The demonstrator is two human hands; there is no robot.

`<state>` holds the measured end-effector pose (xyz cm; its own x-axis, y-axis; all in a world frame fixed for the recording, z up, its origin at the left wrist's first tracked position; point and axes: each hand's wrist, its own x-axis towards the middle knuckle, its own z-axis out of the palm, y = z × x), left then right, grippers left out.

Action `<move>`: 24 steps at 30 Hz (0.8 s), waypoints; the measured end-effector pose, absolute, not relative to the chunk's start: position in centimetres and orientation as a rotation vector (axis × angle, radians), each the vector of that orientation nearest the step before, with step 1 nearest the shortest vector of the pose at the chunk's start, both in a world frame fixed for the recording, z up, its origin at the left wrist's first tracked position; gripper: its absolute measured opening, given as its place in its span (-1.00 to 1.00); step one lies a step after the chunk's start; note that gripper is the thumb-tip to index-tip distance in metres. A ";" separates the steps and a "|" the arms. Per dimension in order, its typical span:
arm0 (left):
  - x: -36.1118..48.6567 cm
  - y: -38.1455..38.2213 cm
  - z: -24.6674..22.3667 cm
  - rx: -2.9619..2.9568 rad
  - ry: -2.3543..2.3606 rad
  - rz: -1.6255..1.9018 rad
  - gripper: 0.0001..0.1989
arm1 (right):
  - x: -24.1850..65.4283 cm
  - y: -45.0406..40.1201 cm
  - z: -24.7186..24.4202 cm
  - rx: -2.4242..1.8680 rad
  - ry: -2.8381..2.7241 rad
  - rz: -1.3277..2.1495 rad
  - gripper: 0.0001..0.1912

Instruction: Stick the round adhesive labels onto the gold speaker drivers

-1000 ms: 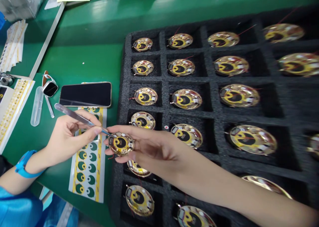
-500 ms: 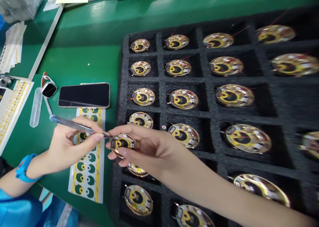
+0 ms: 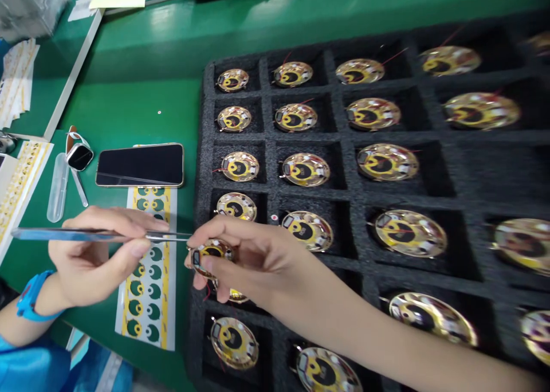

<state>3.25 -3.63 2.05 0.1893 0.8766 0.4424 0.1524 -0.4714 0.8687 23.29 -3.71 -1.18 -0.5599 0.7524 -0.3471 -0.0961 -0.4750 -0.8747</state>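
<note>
Just below the tweezers, a label sheet

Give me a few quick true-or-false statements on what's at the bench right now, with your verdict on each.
The left hand holds steel tweezers. True.
The right hand holds a gold-and-yellow disc in its fingers. True.
The phone lies on the black foam tray. False: it lies on the green bench, beside the tray.
The wristband on the left arm is red. False: it is blue.
A smartwatch lies to the left of the phone. True.
</note>
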 end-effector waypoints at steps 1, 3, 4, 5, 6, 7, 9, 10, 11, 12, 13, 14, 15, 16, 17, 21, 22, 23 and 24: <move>3.3 -3.6 1.9 1.753 0.972 1.344 -0.91 | 23.3 -3.6 -1.0 -1.034 -1.171 2.091 -0.97; 3.3 -3.7 1.7 1.745 0.986 1.311 -0.89 | 23.5 -3.4 -0.7 -1.048 -1.187 2.130 -0.99; 3.2 -3.7 1.5 1.760 0.993 1.279 -0.88 | 23.5 -3.3 -0.6 -1.043 -1.189 2.142 -0.98; 3.2 -3.7 1.4 1.778 1.001 1.242 -0.88 | 23.6 -3.3 -0.6 -1.031 -1.190 2.149 -0.98; 3.1 -3.7 1.4 1.789 1.011 1.211 -0.88 | 23.6 -3.3 -0.6 -1.015 -1.194 2.158 -0.97; 3.1 -3.7 1.3 1.794 1.017 1.199 -0.89 | 23.7 -3.3 -0.7 -0.993 -1.199 2.168 -0.96; 3.0 -3.7 1.3 1.768 1.026 1.204 -0.93 | 23.7 -3.2 -0.8 -0.947 -1.209 2.188 -0.93; 3.0 -3.7 1.3 1.743 1.024 1.211 -0.95 | 23.8 -3.2 -0.8 -0.921 -1.210 2.198 -0.92; 3.0 -3.6 1.3 1.714 1.025 1.211 -0.97 | 23.8 -3.2 -0.8 -0.901 -1.208 2.209 -0.91; 2.9 -3.6 1.3 1.684 1.029 1.205 -0.97 | 23.9 -3.2 -0.9 -0.887 -1.205 2.221 -0.90; 2.9 -3.6 1.2 1.656 1.038 1.190 -0.98 | 23.9 -3.1 -0.9 -0.881 -1.200 2.235 -0.89; 2.8 -3.5 1.2 1.631 1.049 1.168 -0.98 | 24.0 -3.1 -1.0 -0.880 -1.193 2.250 -0.87; 2.8 -3.5 1.2 1.614 1.058 1.155 -0.98 | 24.1 -3.1 -1.0 -0.880 -1.186 2.267 -0.85; 2.8 -3.4 1.2 1.602 1.067 1.149 -0.98 | 24.2 -3.1 -1.0 -0.880 -1.178 2.280 -0.83; 2.7 -3.4 1.1 1.596 1.077 1.146 -0.99 | 24.2 -3.1 -1.0 -0.874 -1.172 2.292 -0.81; 2.6 -3.2 0.9 1.593 1.091 1.144 -0.97 | 24.1 -3.3 -1.1 -0.861 -1.158 2.305 -0.85; 2.6 -3.2 0.9 1.591 1.088 1.145 -0.97 | 24.1 -3.4 -1.2 -0.862 -1.151 2.302 -0.86; 2.5 -3.1 0.9 1.590 1.086 1.148 -0.97 | 24.0 -3.5 -1.4 -0.857 -1.137 2.296 -0.85; 2.5 -3.1 0.8 1.588 1.089 1.150 -0.97 | 24.0 -3.6 -1.7 -0.843 -1.120 2.287 -0.83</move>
